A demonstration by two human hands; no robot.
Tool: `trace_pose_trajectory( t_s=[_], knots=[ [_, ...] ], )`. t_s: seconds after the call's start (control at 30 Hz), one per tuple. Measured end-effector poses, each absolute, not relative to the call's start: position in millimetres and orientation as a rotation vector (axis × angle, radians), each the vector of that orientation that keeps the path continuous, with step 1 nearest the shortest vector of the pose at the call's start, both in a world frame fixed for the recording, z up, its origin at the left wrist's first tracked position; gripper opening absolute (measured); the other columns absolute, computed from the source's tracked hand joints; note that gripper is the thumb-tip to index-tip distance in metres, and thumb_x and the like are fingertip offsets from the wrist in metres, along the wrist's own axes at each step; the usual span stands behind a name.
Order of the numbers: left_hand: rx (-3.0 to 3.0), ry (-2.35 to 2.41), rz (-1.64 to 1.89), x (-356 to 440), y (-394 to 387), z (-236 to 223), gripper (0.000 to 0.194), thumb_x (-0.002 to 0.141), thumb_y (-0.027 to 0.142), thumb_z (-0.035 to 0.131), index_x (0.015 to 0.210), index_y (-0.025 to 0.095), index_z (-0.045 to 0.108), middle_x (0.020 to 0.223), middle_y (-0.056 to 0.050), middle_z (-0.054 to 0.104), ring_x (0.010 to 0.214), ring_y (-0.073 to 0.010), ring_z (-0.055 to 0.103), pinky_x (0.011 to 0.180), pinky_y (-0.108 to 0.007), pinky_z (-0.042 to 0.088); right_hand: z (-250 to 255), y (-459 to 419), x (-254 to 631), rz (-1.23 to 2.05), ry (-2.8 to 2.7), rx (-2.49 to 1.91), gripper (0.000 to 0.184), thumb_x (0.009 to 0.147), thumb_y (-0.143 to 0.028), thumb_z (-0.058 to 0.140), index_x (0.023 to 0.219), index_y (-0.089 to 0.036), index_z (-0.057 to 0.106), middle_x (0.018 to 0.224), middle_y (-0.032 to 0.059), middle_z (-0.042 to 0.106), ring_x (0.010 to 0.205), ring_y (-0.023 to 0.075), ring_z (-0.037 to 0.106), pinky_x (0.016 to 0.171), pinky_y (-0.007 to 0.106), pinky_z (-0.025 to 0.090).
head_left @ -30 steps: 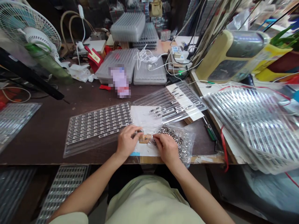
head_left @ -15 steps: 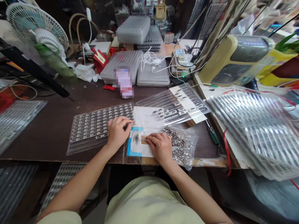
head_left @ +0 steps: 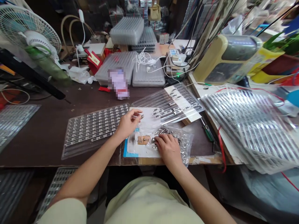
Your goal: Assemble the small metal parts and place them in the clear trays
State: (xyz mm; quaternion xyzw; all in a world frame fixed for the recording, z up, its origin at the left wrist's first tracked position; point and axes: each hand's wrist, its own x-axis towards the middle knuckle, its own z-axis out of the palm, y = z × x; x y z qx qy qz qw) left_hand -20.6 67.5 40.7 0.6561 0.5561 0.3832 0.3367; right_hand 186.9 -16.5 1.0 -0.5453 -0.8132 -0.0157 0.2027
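Observation:
My left hand (head_left: pixel 128 123) pinches a small metal connector (head_left: pixel 141 116) over the white sheet (head_left: pixel 146 123), just right of a clear tray (head_left: pixel 93 126) filled with rows of connectors. My right hand (head_left: pixel 167 146) rests, fingers curled, on a plastic bag of loose metal parts (head_left: pixel 184 141) near the table's front edge. What its fingers hold is hidden. A small brown block (head_left: pixel 143 139) lies on the sheet between my hands. A second clear tray (head_left: pixel 173 102), partly filled, lies tilted beyond the sheet.
A green-handled screwdriver (head_left: pixel 206 130) lies right of the bag. Stacked clear trays (head_left: pixel 254 124) crowd the right side. A fan (head_left: pixel 30 34) stands at the back left, and more trays (head_left: pixel 127 29), white cables (head_left: pixel 149 59) and a yellow device (head_left: pixel 233 57) fill the back.
My left hand left the filled tray and moved right and forward over the white sheet with a connector. My right hand slid right off the brown block onto the bag.

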Motion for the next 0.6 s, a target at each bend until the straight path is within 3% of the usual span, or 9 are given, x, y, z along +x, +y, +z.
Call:
trace_pose_trajectory(
  t_s=[0.07, 0.17, 0.4, 0.6],
  knots=[
    [1.550, 1.367, 0.958, -34, 43, 36, 0.029, 0.088, 0.030, 0.050, 0.112, 0.018, 0.061, 0.085, -0.004, 0.067, 0.066, -0.0120, 0.064, 0.061, -0.024, 0.051, -1, -15, 188, -0.029, -2.237, -1.507, 0.010, 0.089, -0.026, 0.058, 0.089, -0.022, 0.067, 0.091, 0.0027, 0.066, 0.082, 0.0183, 0.049, 0.070, 0.031, 0.032],
    [1.518, 1.392, 0.910, -42, 11, 25, 0.026, 0.086, 0.030, 0.054, 0.106, 0.017, 0.064, 0.081, -0.004, 0.066, 0.064, -0.0117, 0.061, 0.057, -0.022, 0.050, -1, -13, 186, 0.009, -2.169, -1.466, 0.013, 0.091, -0.026, 0.055, 0.088, -0.021, 0.066, 0.089, 0.0025, 0.067, 0.080, 0.0172, 0.051, 0.070, 0.030, 0.035],
    [1.846, 1.514, 0.974, -21, -13, 10, 0.010, 0.083, 0.023, 0.062, 0.089, 0.018, 0.069, 0.090, -0.005, 0.068, 0.077, -0.0152, 0.064, 0.067, -0.025, 0.051, 8, -13, 188, 0.180, -1.987, -1.396, 0.014, 0.091, -0.018, 0.050, 0.094, -0.020, 0.063, 0.086, 0.0034, 0.067, 0.082, 0.0174, 0.057, 0.076, 0.030, 0.043],
    [1.982, 1.454, 1.000, -13, -12, 4, 0.011, 0.084, 0.025, 0.063, 0.091, 0.021, 0.071, 0.087, -0.004, 0.066, 0.080, -0.0155, 0.063, 0.073, -0.027, 0.049, 8, -15, 190, 0.337, -1.958, -1.361, 0.011, 0.090, -0.020, 0.052, 0.088, -0.021, 0.063, 0.082, 0.0027, 0.067, 0.079, 0.0167, 0.060, 0.072, 0.028, 0.046]
  ],
)
